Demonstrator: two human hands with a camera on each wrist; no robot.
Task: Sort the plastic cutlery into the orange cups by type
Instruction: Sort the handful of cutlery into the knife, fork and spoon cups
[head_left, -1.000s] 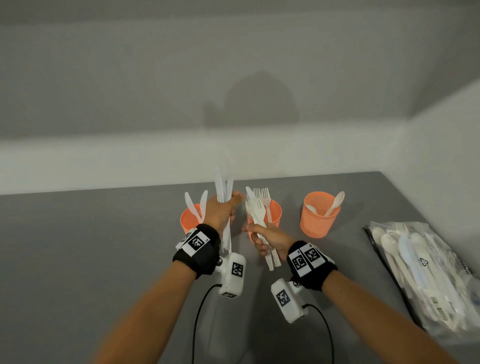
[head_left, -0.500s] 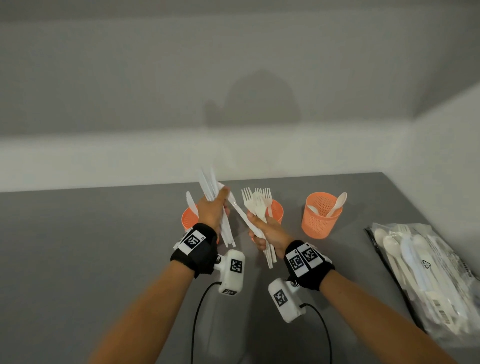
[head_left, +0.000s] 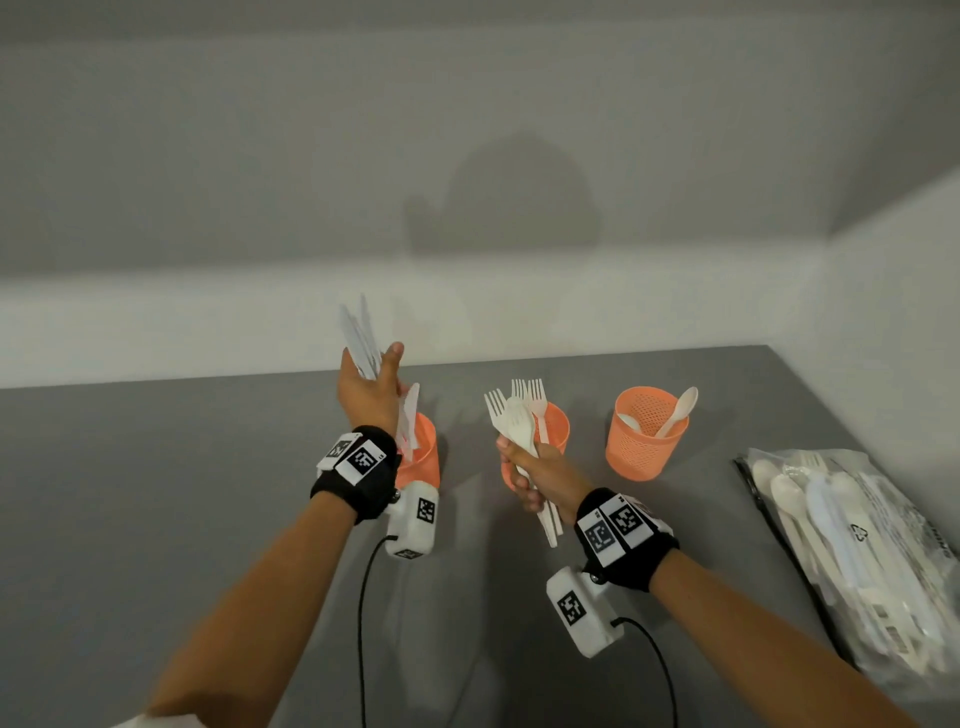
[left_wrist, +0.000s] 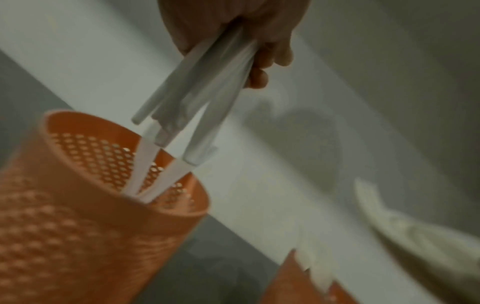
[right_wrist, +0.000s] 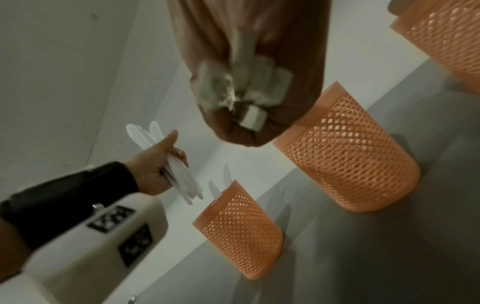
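Three orange mesh cups stand in a row on the grey table. My left hand grips a bundle of white knives, raised just above the left cup, which holds knives; in the left wrist view the knife handles hang over that cup. My right hand grips a bundle of white forks in front of the middle cup, which holds forks. The right cup holds two spoons. The right wrist view shows the fork handle ends in my fist.
A clear plastic bag of more white cutlery lies on the table at the far right, against the side wall. A white back wall runs close behind the cups. Black cables trail from both wrist cameras toward the near edge.
My hands have separated. The left hand swung its knives left and up over the left cup. The right hand stayed with its forks before the middle cup.
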